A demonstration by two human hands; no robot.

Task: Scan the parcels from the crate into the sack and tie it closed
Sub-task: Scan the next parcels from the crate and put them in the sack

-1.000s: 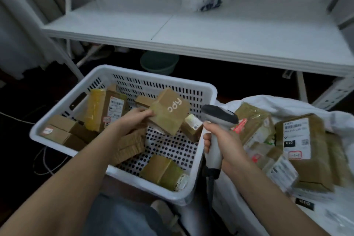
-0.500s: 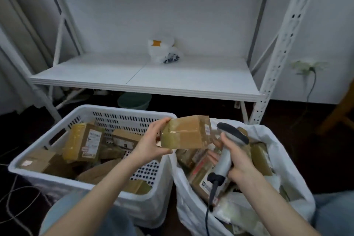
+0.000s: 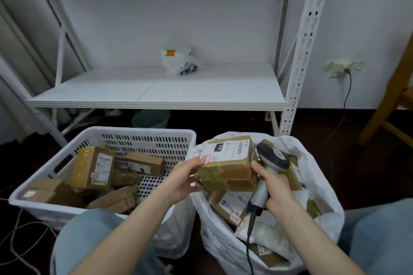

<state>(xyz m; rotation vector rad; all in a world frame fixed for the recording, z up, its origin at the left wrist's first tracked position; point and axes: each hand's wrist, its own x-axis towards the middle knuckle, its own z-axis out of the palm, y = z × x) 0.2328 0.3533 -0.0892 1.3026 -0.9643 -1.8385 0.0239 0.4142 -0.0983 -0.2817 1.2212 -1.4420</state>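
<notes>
Head view: the left hand (image 3: 185,176) grips one parcel (image 3: 230,169) by its near-left end, fingers curled round it. It holds the parcel above the mouth of the sack (image 3: 321,196) with the label (image 3: 232,149) turned up, presumably so that the barcode can be read. The right hand (image 3: 274,187) is wrapped round the handle of the corded scanner (image 3: 271,158), whose head sits just beside the parcel's right edge. The label shows "010" in a black block. A red-bordered sticker (image 3: 206,159) carries handwriting too small to read. More parcels (image 3: 93,167) lie in the crate (image 3: 143,130) at left, so scanning looks unfinished.
</notes>
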